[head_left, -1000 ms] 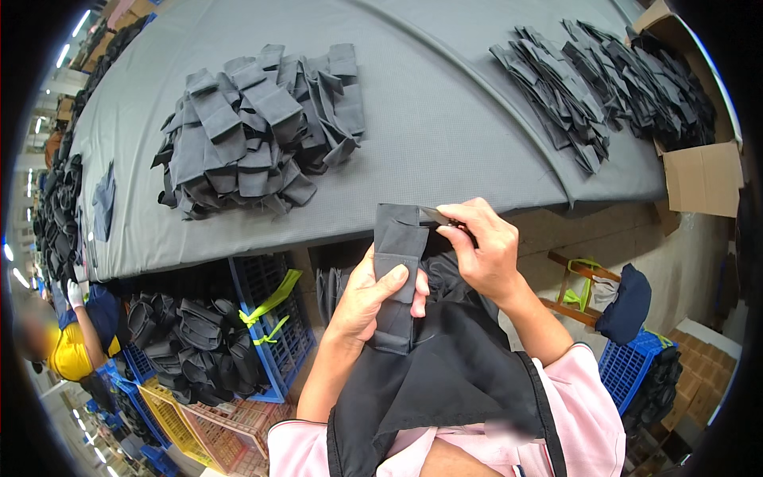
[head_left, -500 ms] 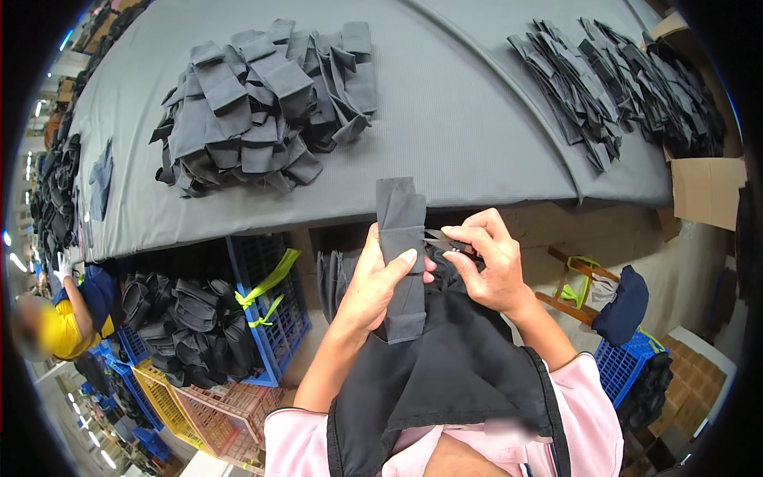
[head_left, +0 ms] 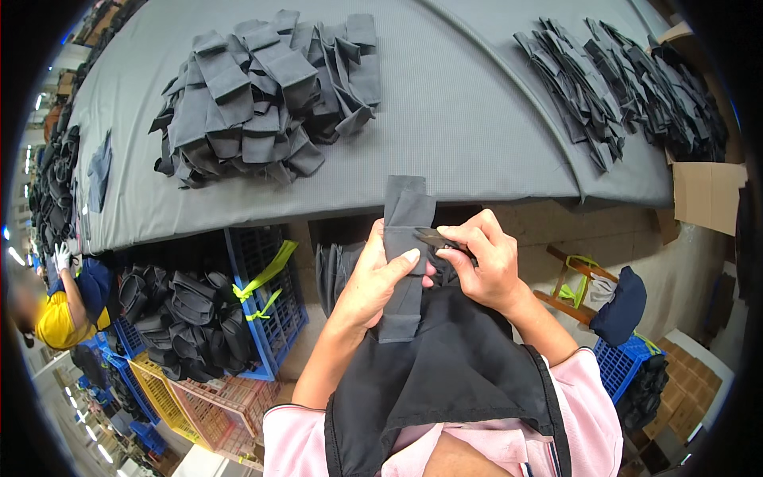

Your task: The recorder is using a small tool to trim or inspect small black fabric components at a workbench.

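Upright in front of my body is a folded dark grey fabric strip [head_left: 408, 211]. My left hand [head_left: 372, 280] is closed on it, thumb lying across the front and fingertips showing at its right edge. My right hand [head_left: 491, 262] pinches a small pair of thread snips [head_left: 431, 238], whose dark blades point left and overlap the strip's right edge near a fold. The palm hides most of the snips' handle. Below the strip a black apron [head_left: 453, 350] covers my lap.
A grey-covered table [head_left: 445, 151] spans the far side, bearing a heap of grey fabric pieces [head_left: 230, 103] and another stack [head_left: 580, 95] at right. Crates [head_left: 274, 318] with black items stand left. A stool [head_left: 568, 282] and cardboard box [head_left: 710, 195] are right; a co-worker [head_left: 67, 314] is far left.
The snips have moved slightly left, so their blades now overlap the strip's edge and look closer together. The strip's top has tilted a little to the right.
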Demonstrator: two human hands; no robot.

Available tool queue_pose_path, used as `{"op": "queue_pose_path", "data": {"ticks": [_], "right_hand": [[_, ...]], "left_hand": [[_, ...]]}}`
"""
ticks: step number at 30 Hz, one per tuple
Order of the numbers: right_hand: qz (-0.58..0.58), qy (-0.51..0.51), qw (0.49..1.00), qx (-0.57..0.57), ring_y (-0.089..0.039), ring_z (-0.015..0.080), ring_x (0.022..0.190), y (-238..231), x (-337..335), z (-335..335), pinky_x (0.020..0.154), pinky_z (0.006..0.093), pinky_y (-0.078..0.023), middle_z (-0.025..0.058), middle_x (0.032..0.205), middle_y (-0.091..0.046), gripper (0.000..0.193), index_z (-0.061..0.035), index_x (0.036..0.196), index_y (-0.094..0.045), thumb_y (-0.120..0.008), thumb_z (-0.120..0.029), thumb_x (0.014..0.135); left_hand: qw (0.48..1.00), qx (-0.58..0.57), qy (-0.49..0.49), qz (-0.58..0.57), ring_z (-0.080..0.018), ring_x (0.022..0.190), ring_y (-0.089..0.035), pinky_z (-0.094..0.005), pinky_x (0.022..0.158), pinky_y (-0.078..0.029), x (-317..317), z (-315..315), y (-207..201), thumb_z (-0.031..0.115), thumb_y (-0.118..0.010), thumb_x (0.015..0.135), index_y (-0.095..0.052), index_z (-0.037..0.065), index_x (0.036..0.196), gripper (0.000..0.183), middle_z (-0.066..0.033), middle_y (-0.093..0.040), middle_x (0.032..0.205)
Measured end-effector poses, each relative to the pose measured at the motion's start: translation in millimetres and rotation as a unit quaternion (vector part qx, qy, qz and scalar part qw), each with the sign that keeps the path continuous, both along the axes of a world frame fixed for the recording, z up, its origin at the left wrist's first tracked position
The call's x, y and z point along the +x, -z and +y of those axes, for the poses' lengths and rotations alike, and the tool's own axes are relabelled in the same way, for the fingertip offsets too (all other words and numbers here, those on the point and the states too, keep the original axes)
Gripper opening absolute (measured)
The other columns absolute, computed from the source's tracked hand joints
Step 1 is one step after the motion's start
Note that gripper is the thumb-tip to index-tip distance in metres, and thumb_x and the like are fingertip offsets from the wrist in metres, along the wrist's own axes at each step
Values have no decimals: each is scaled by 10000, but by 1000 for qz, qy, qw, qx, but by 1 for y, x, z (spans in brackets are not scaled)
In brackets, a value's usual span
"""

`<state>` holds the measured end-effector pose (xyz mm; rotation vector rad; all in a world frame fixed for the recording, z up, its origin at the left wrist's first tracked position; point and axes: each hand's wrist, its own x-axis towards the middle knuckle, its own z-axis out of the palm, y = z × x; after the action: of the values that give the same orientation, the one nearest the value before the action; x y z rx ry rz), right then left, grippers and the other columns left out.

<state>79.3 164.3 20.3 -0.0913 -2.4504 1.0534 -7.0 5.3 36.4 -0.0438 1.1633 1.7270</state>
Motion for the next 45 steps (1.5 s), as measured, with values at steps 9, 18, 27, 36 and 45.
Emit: {"op": "queue_pose_path", "data": {"ticks": [9,18,27,36,45], "right_hand": [[30,15,998,50,-546,169,560,6,3,2,483,272,-451,78,746,-539,271,-28,921,-651,-742,4,668],[-6,21,999,-32,-548,206,554,-3,3,-3,467,305,-440,74,728,-523,240,-24,894,-640,-735,-20,674],[-14,-7,1000,-2,-577,213,574,-12,-14,-13,501,302,-453,67,767,-551,259,-38,896,-629,-731,-48,659],[-23,24,998,-61,-537,201,561,-14,-8,-9,530,291,-454,67,787,-541,251,-33,920,-624,-717,-15,687],[-57,4,978,-199,-482,79,581,-6,-11,-17,482,218,-413,28,725,-479,199,-7,771,-590,-714,86,647]], "left_hand": [[1000,0,4,-14,-171,828,-602,-326,723,-541,2,-1,1,59,-552,893,-329,26,1259,430,-115,-561,1046],[1000,-10,0,2,-158,824,-599,-315,726,-539,6,2,0,47,-534,904,-332,11,1251,403,-118,-563,1051],[995,-32,9,92,-143,867,-569,-278,711,-518,10,6,11,-19,-462,917,-288,12,1307,428,-103,-540,1066],[993,-77,32,87,-151,880,-567,-285,760,-523,7,7,9,-19,-448,918,-233,-5,1365,496,-122,-517,1106],[1000,-3,5,23,-131,832,-594,-245,744,-488,13,-7,15,166,-624,897,-315,2,1312,543,-71,-576,1020]]}}
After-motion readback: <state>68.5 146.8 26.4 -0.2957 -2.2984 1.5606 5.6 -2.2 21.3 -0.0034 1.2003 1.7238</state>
